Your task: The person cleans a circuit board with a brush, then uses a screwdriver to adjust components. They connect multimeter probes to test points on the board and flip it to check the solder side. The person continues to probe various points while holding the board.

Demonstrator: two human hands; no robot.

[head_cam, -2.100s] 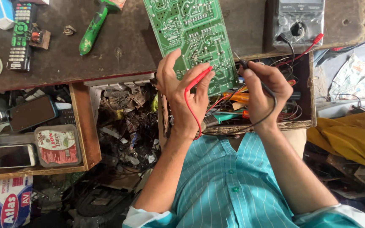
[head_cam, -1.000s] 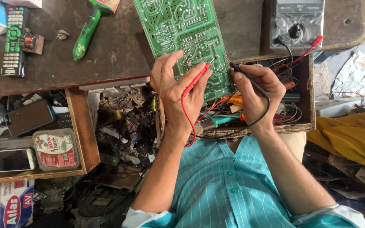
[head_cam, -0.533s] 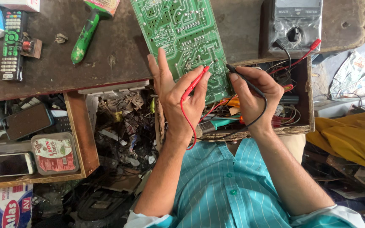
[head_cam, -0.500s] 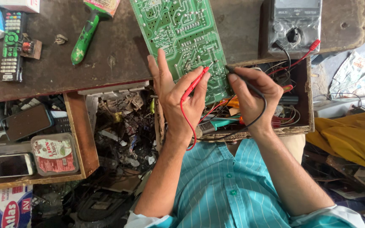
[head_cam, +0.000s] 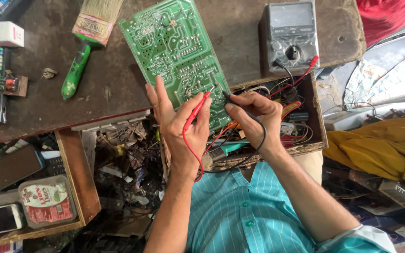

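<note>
Circuit board (head_cam: 176, 56) green w/ pale trace lines. Probe (head_cam: 197, 108) red, other probe (head_cam: 240, 107) black. Meter (head_cam: 290, 35) grey, dark dial. Brush handle (head_cam: 76, 70) green, bristles tan. Shirt (head_cam: 240, 213) teal w/ thin light stripes. Cloth (head_cam: 380, 147) mustard yellow, approx.

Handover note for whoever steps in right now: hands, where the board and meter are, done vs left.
Left hand: holds the red probe, tip on the green board; fingers also rest on the board's near edge.
Right hand: holds the black probe, tip on the board close to the red one.
Board lies solder side up on the bench, near end overhanging an open drawer.
Meter sits on the bench behind the right hand, both leads plugged in.
Done: both probes placed. Left: reading the meter; its face is unreadable here.
</note>
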